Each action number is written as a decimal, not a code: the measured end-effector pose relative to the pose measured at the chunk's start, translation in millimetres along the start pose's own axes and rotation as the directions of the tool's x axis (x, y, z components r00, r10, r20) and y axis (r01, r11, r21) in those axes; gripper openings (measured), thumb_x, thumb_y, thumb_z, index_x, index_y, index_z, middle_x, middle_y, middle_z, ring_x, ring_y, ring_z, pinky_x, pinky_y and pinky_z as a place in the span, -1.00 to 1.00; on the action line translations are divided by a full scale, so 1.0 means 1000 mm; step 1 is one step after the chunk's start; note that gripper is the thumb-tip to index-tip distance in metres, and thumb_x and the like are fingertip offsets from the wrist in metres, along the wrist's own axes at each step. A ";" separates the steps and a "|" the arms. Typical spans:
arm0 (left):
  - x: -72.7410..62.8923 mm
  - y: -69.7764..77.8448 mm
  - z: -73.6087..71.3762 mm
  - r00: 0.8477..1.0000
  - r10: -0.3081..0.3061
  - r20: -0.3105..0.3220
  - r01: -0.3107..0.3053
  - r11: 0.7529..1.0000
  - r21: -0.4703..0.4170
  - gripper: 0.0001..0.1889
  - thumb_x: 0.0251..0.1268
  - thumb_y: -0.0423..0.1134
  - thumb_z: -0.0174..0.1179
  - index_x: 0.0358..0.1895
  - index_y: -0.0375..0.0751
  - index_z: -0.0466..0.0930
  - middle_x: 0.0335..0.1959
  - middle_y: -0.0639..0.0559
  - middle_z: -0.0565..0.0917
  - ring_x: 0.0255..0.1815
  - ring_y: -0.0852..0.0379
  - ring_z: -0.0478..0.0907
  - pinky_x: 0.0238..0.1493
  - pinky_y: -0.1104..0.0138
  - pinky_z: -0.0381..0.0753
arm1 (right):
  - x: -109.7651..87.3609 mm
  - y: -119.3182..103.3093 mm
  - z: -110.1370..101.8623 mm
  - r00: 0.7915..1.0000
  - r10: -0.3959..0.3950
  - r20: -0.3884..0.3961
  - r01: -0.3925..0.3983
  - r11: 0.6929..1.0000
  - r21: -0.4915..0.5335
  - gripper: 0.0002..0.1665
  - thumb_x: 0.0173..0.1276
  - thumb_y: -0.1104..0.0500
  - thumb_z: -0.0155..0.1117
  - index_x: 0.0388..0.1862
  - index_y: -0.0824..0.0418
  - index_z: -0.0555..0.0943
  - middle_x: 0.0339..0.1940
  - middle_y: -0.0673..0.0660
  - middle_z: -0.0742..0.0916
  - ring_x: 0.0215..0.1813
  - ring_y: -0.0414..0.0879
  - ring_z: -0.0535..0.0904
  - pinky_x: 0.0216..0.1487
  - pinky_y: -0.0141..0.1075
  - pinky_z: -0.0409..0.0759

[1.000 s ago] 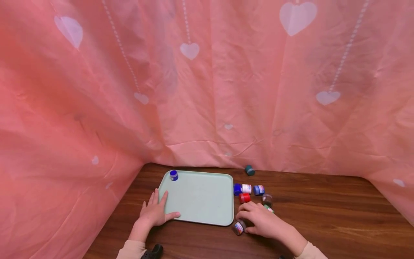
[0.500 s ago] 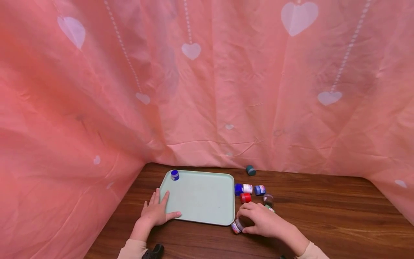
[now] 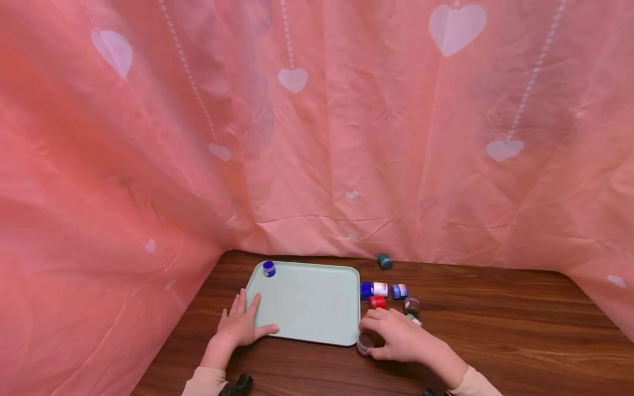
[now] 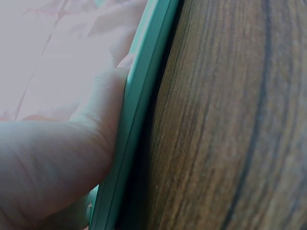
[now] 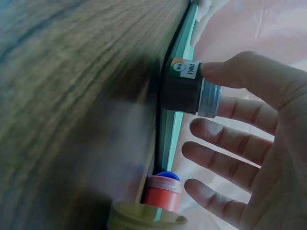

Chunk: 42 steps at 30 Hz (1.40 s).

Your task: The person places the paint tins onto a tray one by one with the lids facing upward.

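Note:
A small dark paint jar (image 3: 365, 344) with a clear lid stands upright on the table by the tray's near right corner. My right hand (image 3: 400, 336) pinches it near the lid between thumb and index finger, the other fingers held apart from it. In the right wrist view the jar (image 5: 182, 91) shows part of a label. My left hand (image 3: 238, 326) rests with spread fingers over the near left corner of the pale green tray (image 3: 309, 308), its thumb along the front rim. Inside the tray's far left corner is a blue paint jar (image 3: 268, 269).
Right of the tray lie several more jars: a dark blue one (image 3: 366, 290), a white one (image 3: 380, 290), a red one (image 3: 377, 302), a labelled blue one (image 3: 399, 291), a brown one (image 3: 411, 306) and a partly hidden green one (image 3: 415, 319). A teal jar (image 3: 384, 261) is farther back, near the pink curtain (image 3: 317, 165).
The dark jar beside the tray has gone from lying on its side to upright, turned by my right hand's fingers. My left hand stays on the tray.

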State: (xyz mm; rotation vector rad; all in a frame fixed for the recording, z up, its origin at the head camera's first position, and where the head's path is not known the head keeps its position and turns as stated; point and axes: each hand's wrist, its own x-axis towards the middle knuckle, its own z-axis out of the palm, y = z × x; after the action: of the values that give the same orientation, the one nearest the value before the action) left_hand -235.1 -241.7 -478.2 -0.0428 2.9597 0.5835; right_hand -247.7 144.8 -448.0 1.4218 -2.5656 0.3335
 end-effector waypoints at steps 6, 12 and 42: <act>-0.002 0.004 -0.004 1.000 -0.015 0.013 0.015 1.000 0.018 0.16 -0.01 0.53 0.15 0.54 -0.18 0.05 0.57 -0.41 -0.19 0.58 -0.38 -0.19 0.40 -0.39 -0.14 | 0.007 -0.001 0.000 0.997 -0.013 -0.079 0.008 0.998 -0.064 -0.71 0.00 -0.10 0.44 -0.34 -0.09 0.55 -0.37 -0.24 0.49 -0.29 -0.35 0.38 -0.32 -0.47 0.30; -0.002 0.005 -0.004 1.000 -0.017 0.007 0.017 0.999 0.040 0.12 0.02 0.48 0.17 0.54 -0.17 0.06 0.57 -0.42 -0.18 0.58 -0.39 -0.17 0.38 -0.39 -0.08 | 0.015 -0.002 -0.003 0.994 -0.011 -0.113 -0.001 0.995 -0.104 -0.69 0.02 -0.15 0.44 -0.41 -0.09 0.52 -0.42 -0.25 0.44 -0.34 -0.36 0.32 -0.34 -0.49 0.26; 0.009 -0.007 0.009 1.000 -0.013 -0.018 0.014 1.000 0.024 0.21 -0.10 0.61 0.11 0.55 -0.13 0.05 0.59 -0.36 -0.21 0.60 -0.32 -0.22 0.40 -0.38 -0.13 | 0.102 -0.005 0.007 0.983 -0.024 -0.181 -0.016 0.977 -0.213 -0.66 0.05 -0.21 0.37 -0.44 -0.05 0.50 -0.43 -0.14 0.46 -0.34 -0.21 0.42 -0.42 -0.40 0.18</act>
State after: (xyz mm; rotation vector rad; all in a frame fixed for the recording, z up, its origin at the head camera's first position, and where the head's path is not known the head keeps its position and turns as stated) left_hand -242.5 -245.1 -490.1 -0.0665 2.9811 0.5489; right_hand -296.8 58.0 -426.4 1.2579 -2.3702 0.1712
